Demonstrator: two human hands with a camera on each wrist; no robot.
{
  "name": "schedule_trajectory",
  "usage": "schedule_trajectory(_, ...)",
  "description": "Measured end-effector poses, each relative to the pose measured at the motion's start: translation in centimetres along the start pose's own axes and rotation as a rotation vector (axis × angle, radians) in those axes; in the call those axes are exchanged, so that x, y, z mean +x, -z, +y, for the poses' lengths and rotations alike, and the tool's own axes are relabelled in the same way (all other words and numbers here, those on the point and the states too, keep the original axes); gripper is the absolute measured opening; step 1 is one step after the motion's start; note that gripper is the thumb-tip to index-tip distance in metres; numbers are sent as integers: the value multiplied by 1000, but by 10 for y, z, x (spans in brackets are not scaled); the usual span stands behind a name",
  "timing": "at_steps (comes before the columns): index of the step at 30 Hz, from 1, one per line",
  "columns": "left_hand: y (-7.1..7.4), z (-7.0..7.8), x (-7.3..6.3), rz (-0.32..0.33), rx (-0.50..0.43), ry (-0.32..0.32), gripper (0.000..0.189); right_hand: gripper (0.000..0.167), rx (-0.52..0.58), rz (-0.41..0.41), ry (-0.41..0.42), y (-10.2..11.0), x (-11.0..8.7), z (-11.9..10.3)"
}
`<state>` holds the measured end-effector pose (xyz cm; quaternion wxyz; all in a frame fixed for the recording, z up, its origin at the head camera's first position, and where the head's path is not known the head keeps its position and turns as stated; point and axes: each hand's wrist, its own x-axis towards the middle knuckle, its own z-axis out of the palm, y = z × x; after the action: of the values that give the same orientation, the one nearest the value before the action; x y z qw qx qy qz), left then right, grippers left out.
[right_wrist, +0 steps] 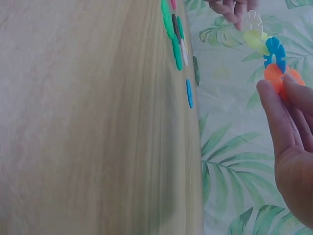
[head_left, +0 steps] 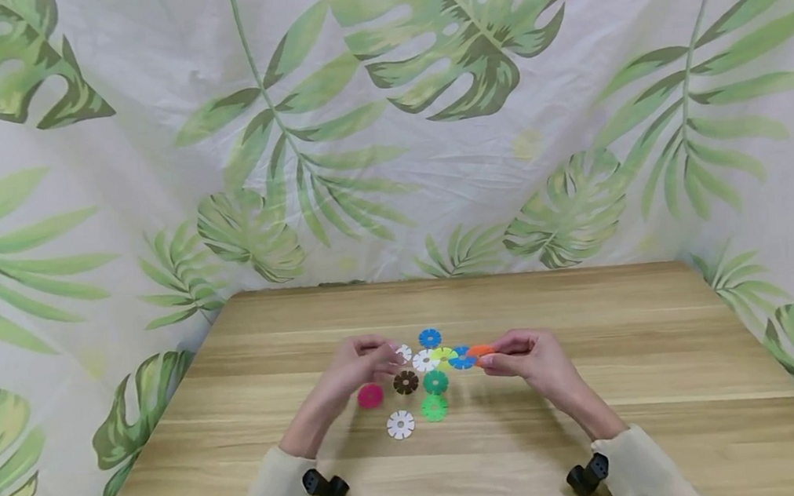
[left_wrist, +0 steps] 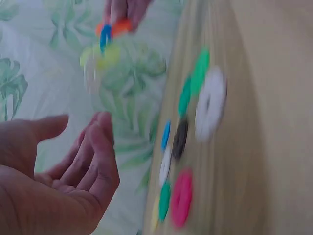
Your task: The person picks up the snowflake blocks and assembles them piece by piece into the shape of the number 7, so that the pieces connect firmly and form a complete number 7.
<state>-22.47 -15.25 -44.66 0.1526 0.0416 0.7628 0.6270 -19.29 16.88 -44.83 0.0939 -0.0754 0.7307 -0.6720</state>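
My right hand (head_left: pixel 540 363) pinches an orange notched disc (head_left: pixel 479 350) between thumb and fingers. Slotted onto it is a chain of discs held above the table: a blue disc (right_wrist: pixel 275 54), a yellow disc (right_wrist: pixel 255 41) and, at the free end, a white disc (head_left: pixel 424 360). To the left of that end is my left hand (left_wrist: pixel 73 178), its thumb and loosely bent fingers apart with nothing between them. In the left wrist view a gap separates its fingertips from the chain.
Loose notched discs lie on the wooden table (head_left: pixel 564 454) below: blue (head_left: pixel 429 338), brown (head_left: pixel 405 382), teal (head_left: pixel 435 382), light green (head_left: pixel 434 408), white (head_left: pixel 401 425) and pink (head_left: pixel 370 396). In the left wrist view another green disc (left_wrist: pixel 165 200) lies beyond the pink one. A leaf-patterned cloth (head_left: pixel 432 158) hangs behind.
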Motion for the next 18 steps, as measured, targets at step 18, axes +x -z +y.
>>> schedule_trajectory(18, 59, -23, 53, 119, 607, -165, 27, 33, 19, 15, 16, 7, 0, -2)
